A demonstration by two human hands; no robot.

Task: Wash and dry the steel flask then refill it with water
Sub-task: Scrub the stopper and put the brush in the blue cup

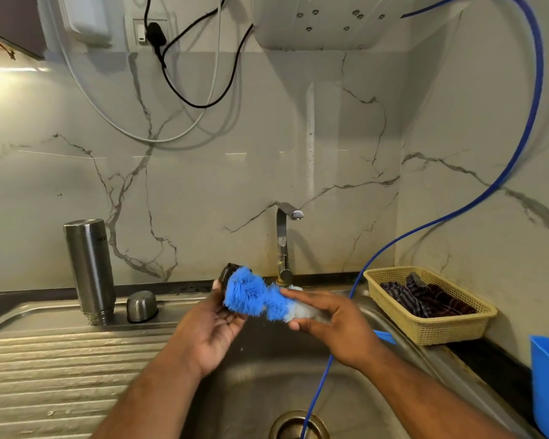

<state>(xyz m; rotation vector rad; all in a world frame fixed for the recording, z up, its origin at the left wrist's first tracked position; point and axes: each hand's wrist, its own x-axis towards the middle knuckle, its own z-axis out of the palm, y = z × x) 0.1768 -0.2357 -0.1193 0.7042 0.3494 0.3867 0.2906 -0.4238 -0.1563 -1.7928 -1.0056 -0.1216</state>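
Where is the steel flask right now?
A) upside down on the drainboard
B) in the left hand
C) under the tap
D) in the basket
A: the steel flask stands mouth-down on the drainboard; the left hand holds a dark piece, the right hand a blue brush.

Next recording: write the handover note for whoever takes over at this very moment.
Left hand holds a dark lid over the sink.
Right hand holds the brush, bristles against the lid.
Flask stands mouth down on the drainboard, steel cap beside it; whether they are already washed is unclear.
Tap shows no water running.
Left: finish scrubbing and rinse the lid, dry the parts, perhaps with the cloth in the basket, then refill and close.
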